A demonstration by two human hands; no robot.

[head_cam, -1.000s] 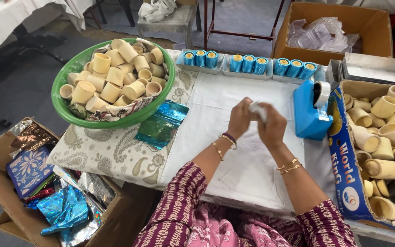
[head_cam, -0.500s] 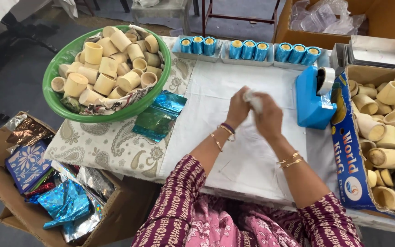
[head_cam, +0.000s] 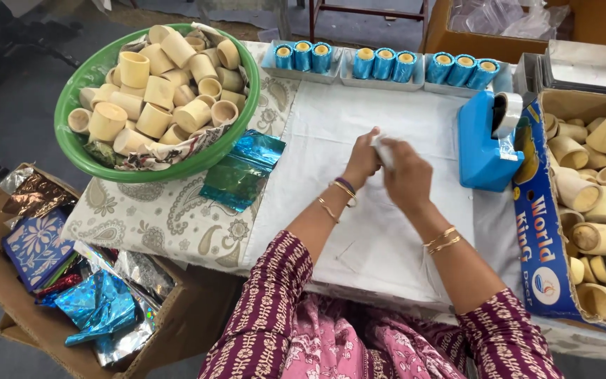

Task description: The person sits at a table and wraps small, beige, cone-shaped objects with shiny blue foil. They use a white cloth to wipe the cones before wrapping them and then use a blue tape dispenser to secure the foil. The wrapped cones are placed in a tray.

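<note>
Cardboard box (head_cam: 8, 277): on the floor at far left, below the bench edge, filled with shiny foil wrappers (head_cam: 99, 305) in blue, silver and brown.
Green basin (head_cam: 82, 151): on the patterned cloth (head_cam: 170, 217) at the bench's left end, heaped with pale bamboo cups (head_cam: 156, 84).
Teal foil sheets (head_cam: 241, 170): a small stack lying just beside the basin's right rim.
Trays of wrapped cups (head_cam: 384, 63): three in a row along the far edge, each holding three blue-wrapped cups.
Left hand (head_cam: 362, 160): forearm angled up from the lower middle, bangles at the wrist, fingers curled shut around the left side of a small white piece (head_cam: 381, 149).
White piece: held between both hands over the white cloth (head_cam: 380, 238) at the bench's centre; too hidden to tell what it is.
Right hand (head_cam: 408, 175): back of the hand up, wrist bent inward, fingers closed over the piece's right side, touching the left hand.
Blue tape dispenser (head_cam: 484, 144): just right of the hands.
Open carton (head_cam: 548, 231): far right, full of bare bamboo cups.
</note>
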